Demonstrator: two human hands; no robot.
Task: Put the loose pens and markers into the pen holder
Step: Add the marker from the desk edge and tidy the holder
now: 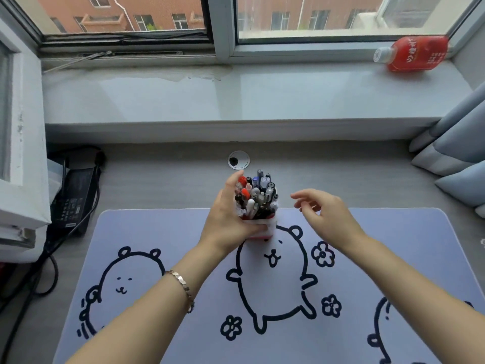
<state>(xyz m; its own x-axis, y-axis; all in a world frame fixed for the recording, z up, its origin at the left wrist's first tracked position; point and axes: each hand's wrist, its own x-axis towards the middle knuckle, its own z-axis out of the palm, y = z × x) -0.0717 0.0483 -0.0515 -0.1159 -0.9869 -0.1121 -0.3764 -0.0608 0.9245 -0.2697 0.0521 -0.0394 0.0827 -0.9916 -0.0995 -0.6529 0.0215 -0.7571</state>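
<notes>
A small red and white pen holder stands at the far edge of the lilac desk mat. It is packed with several pens and markers, all upright, with red, black, white and blue caps. My left hand wraps the holder's left side, thumb across its front and fingers up along the pens. My right hand hovers just right of the holder, fingers spread, holding nothing and not touching it. No loose pens show on the mat.
A cable grommet sits in the grey desk behind the holder. A black power adapter with cables lies at the left. A red bottle lies on the window sill. Blue curtains hang at the right.
</notes>
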